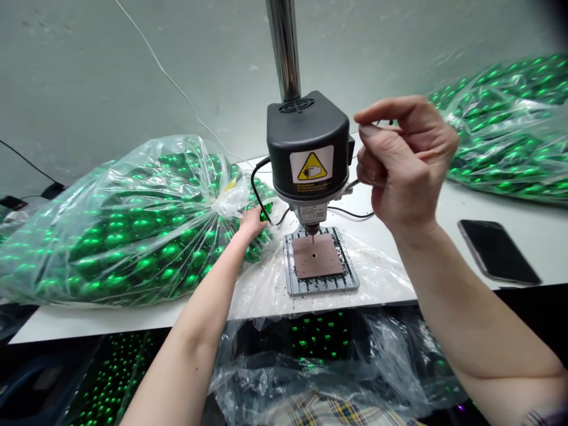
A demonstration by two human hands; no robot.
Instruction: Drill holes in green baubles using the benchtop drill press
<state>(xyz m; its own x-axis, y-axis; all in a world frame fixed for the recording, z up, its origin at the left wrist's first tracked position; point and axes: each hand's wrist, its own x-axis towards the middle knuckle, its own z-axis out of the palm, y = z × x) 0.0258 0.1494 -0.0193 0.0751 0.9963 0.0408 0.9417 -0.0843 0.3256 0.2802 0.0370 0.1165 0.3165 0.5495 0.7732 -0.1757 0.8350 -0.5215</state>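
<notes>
My left hand reaches to the mouth of a clear bag full of shiny green balls, its fingers closed around a green ball. My right hand is raised beside the black head of a small drill press. Its fingers are curled, thumb and forefinger close together; what they hold, if anything, is hidden. Below the drill bit a brown square plate with a small hole lies on the grooved grey base. Dark shavings are scattered over both.
A second clear bag of green balls lies at the back right. A phone rests on the white table. Black cables run beside the drill. More green balls show in clear plastic below the table edge.
</notes>
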